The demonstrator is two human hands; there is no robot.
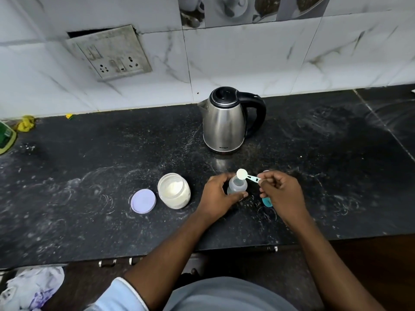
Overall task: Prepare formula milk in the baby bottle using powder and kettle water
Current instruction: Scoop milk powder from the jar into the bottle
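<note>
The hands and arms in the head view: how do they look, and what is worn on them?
Both hands, the left hand and the right hand, are bare: no gloves, rings or watch visible. The forearms are uncovered too. A light blue sleeve with a paler edge ends near the left elbow; the right arm's sleeve is out of frame.
</note>
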